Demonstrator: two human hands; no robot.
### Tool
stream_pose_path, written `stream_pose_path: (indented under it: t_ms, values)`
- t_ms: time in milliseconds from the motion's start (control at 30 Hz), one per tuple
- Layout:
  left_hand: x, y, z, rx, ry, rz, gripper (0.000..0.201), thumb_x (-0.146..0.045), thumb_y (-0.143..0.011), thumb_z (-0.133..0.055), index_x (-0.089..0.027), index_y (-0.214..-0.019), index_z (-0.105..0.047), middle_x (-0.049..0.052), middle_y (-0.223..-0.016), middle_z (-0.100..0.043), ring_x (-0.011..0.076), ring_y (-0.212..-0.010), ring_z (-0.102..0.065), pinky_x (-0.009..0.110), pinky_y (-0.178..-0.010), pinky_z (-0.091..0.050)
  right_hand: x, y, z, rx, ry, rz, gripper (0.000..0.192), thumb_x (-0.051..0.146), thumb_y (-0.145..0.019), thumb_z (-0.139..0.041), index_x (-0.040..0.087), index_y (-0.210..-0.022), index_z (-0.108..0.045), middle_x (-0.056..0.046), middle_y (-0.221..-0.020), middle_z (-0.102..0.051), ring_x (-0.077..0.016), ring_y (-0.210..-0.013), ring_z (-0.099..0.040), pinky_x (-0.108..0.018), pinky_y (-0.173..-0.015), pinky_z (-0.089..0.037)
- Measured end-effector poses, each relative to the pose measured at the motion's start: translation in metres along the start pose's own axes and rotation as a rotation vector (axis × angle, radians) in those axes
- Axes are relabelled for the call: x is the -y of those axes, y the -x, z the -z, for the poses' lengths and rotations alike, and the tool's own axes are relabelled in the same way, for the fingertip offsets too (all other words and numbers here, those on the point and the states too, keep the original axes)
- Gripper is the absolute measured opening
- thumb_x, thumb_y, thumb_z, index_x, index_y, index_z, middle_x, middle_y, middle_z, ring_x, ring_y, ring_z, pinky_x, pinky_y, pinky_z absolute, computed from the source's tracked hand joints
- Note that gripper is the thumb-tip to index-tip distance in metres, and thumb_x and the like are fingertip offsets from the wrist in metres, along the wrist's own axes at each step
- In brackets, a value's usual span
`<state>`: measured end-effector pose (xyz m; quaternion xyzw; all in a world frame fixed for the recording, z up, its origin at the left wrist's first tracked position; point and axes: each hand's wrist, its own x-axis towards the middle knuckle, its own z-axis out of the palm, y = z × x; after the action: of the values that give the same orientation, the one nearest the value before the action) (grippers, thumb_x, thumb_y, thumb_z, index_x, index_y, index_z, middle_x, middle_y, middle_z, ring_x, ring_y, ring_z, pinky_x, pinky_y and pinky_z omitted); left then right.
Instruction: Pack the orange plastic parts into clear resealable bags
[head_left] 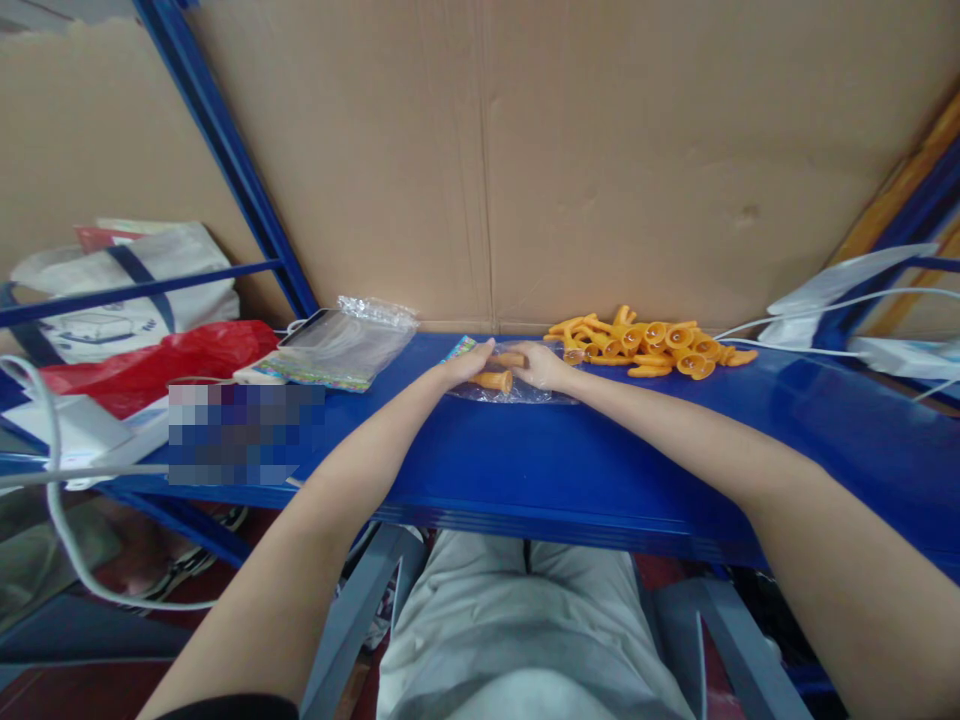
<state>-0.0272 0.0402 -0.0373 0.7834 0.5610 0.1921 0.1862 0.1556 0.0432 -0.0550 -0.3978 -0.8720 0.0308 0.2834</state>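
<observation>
My left hand [466, 368] is closed on one end of a clear plastic bag [525, 394], by a colourful printed strip [459, 348]. One orange trumpet-shaped plastic piece [492, 381] lies at the bag, below my fingers. My right hand [545, 366] is closed around another orange piece [511, 360], just right of my left fingertips. Whether these pieces are fully inside the bag I cannot tell. Close behind my right hand is a pile of similar orange pieces [645, 345] with flared, cup-like ends.
A stack of clear bags with printed edges [337, 350] lies left on the blue table [480, 460]. Beyond it are a red plastic bag [172, 360], a cloth tote [142, 290] and white cables [56, 500]. A cardboard wall [570, 160] stands behind. Another person's foot shows lower left.
</observation>
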Motion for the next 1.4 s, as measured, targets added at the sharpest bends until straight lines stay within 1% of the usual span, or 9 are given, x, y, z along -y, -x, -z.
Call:
stream_pose_path:
  t_ms: [100, 167, 367, 500, 600, 767, 933, 1133, 1400]
  values:
    - [0.001, 0.001, 0.008, 0.058, 0.146, 0.060, 0.076, -0.045, -0.098, 0.012, -0.021, -0.158, -0.028, 0.001, -0.155, -0.042, 0.0169, -0.142, -0.044, 0.030, -0.108, -0.043, -0.004, 0.016, 0.006, -0.055, 0.001, -0.046, 0.048, 0.011, -0.078, -0.062, 0.009, -0.126, -0.065, -0.021, -0.133, -0.064, -0.0316, -0.125, -0.060, -0.048, -0.108, -0.044]
    - [0.002, 0.001, 0.015, 0.033, 0.138, 0.077, 0.075, -0.039, -0.097, 0.016, -0.023, -0.160, -0.023, 0.002, -0.158, -0.036, 0.0130, -0.143, -0.041, 0.031, -0.109, -0.043, -0.007, 0.027, 0.010, -0.063, -0.004, -0.057, 0.054, 0.011, -0.079, -0.062, 0.010, -0.133, -0.061, -0.021, -0.138, -0.059, -0.0316, -0.130, -0.056, -0.050, -0.112, -0.042]
    - [0.004, 0.000, 0.023, 0.037, 0.077, 0.073, 0.076, -0.038, -0.096, 0.018, -0.028, -0.159, -0.023, -0.002, -0.161, -0.031, 0.0094, -0.146, -0.033, 0.028, -0.110, -0.040, -0.009, 0.049, 0.016, 0.033, -0.051, -0.005, 0.050, 0.015, -0.086, -0.058, 0.015, -0.136, -0.061, -0.016, -0.142, -0.057, -0.0290, -0.135, -0.051, -0.049, -0.115, -0.039]
    - [0.005, -0.001, 0.023, 0.047, 0.096, 0.064, 0.075, -0.037, -0.096, 0.018, -0.028, -0.159, -0.023, -0.001, -0.159, -0.034, 0.0105, -0.147, -0.033, 0.031, -0.112, -0.038, -0.005, 0.047, 0.017, 0.056, -0.064, -0.002, 0.043, 0.015, -0.087, -0.059, 0.014, -0.129, -0.067, -0.017, -0.143, -0.056, -0.0289, -0.135, -0.051, -0.050, -0.115, -0.039]
    - [0.008, -0.003, 0.022, 0.024, 0.067, 0.073, 0.075, -0.037, -0.096, 0.018, -0.029, -0.158, -0.024, 0.000, -0.158, -0.038, 0.0115, -0.146, -0.035, 0.032, -0.112, -0.039, -0.003, 0.039, 0.016, 0.025, -0.067, -0.047, 0.032, 0.014, -0.086, -0.063, 0.013, -0.116, -0.073, -0.018, -0.134, -0.064, -0.0281, -0.130, -0.057, -0.047, -0.112, -0.042]
    - [0.017, -0.009, 0.023, 0.000, 0.170, 0.095, 0.082, -0.042, -0.094, 0.024, -0.025, -0.159, -0.024, 0.001, -0.160, -0.035, 0.0120, -0.145, -0.038, 0.029, -0.110, -0.041, 0.000, 0.022, 0.012, -0.058, -0.071, -0.194, 0.014, 0.021, -0.083, -0.069, 0.014, -0.092, -0.078, -0.014, -0.102, -0.075, -0.0244, -0.099, -0.069, -0.038, -0.091, -0.052]
    - [0.022, -0.009, 0.024, -0.024, 0.174, 0.169, 0.092, -0.048, -0.090, 0.028, -0.019, -0.158, -0.028, 0.006, -0.158, -0.040, 0.0157, -0.140, -0.046, 0.028, -0.108, -0.045, 0.007, 0.011, 0.005, -0.100, -0.074, -0.296, 0.012, 0.020, -0.083, -0.067, 0.017, -0.074, -0.075, -0.007, -0.084, -0.075, -0.0202, -0.081, -0.069, -0.030, -0.076, -0.051]
    - [0.016, -0.004, 0.026, -0.014, 0.221, 0.184, 0.093, -0.048, -0.091, 0.026, -0.014, -0.158, -0.029, 0.009, -0.156, -0.043, 0.0158, -0.143, -0.042, 0.027, -0.111, -0.042, 0.019, 0.008, 0.006, -0.095, 0.026, -0.383, 0.015, 0.018, -0.081, -0.062, 0.015, -0.076, -0.076, -0.010, -0.083, -0.076, -0.0227, -0.083, -0.070, -0.029, -0.076, -0.049]
    - [0.008, 0.005, 0.029, -0.006, 0.218, 0.178, 0.085, -0.044, -0.096, 0.019, -0.016, -0.154, -0.036, 0.008, -0.154, -0.046, 0.0178, -0.141, -0.045, 0.030, -0.110, -0.042, 0.020, 0.004, 0.009, -0.056, 0.038, -0.315, 0.020, 0.019, -0.085, -0.061, 0.013, -0.074, -0.076, -0.011, -0.082, -0.076, -0.0234, -0.082, -0.071, -0.028, -0.073, -0.049]
